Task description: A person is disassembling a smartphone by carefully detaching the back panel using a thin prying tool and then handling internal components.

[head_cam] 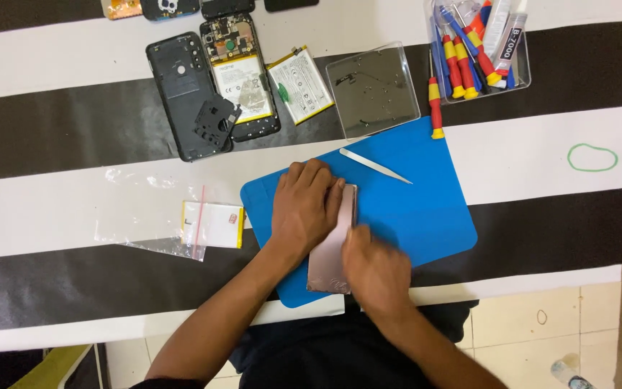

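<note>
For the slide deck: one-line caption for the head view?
Both hands, left and right, press a pink phone on a blue mat.

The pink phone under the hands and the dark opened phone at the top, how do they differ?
The pink phone lies on the blue mat, back up and closed; the dark opened phone lies on the striped table, its battery and circuit board exposed. The pink phone is pressed by the left hand and touched by the right hand; the dark one is untouched. Its back cover lies loose beside it. Both lie flat.
</note>
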